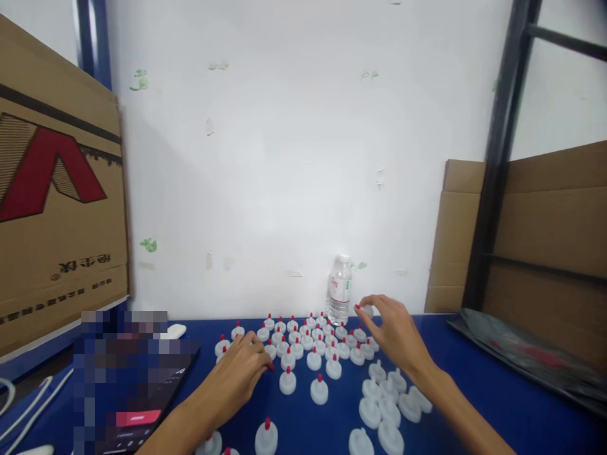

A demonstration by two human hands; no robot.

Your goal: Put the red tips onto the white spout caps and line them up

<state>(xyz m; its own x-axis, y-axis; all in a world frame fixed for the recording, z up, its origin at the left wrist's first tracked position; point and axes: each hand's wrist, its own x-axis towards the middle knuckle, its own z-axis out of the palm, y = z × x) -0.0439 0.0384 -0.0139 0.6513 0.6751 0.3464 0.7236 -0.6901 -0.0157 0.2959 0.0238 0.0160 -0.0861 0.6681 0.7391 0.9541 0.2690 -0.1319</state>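
My right hand (396,328) is raised over the back right of the blue table (341,436). Its thumb and fingers pinch a small squat white bottle (367,311) whose red tip points left. My left hand (241,370) is low over the left of the group, with a small red cap (270,366) at its closed fingertips; whether a white bottle is attached is hidden. Several white bottles with red caps (313,359) stand between the hands. Below my right forearm is a cluster of white bottles without red caps (370,412).
A clear water bottle (339,291) stands against the white wall (294,158). At left are a large cardboard box (61,246) and a phone-like dark screen (165,385), partly pixelated. A grey plastic bag (531,354) lies at the right edge.
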